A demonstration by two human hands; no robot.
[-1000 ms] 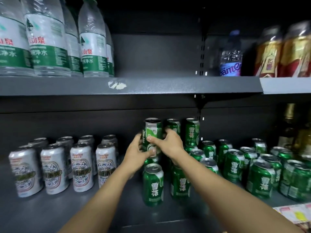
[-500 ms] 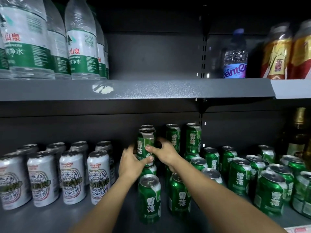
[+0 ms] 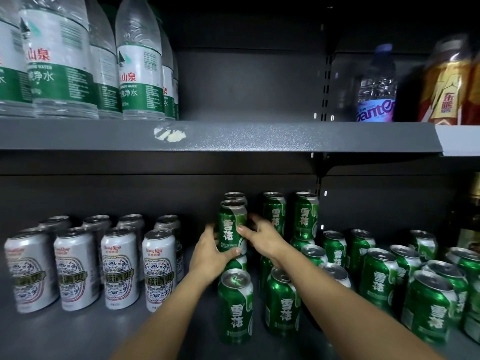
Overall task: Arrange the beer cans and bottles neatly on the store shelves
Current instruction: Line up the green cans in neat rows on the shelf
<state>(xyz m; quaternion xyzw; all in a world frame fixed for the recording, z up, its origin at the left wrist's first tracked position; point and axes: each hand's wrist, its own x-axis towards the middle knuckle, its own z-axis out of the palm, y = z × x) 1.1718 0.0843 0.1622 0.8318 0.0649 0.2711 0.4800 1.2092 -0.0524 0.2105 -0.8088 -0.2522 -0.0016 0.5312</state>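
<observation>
A single head-worn wide-angle camera faces a dark store shelf head-on from close range, angled slightly downward. Both forearms reach in from the bottom edge toward the cans; straight shelf lines bow near the frame's borders.

bare forearms, no sleeves/rings: left hand, right hand

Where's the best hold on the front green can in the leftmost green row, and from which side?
Take the front green can round its mid-body, from the front or left. It stands upright at the shelf edge with bare shelf to its left; another green can crowds its right. The smooth cylinder probably suits a wrap grip better than the narrow rim.
</observation>
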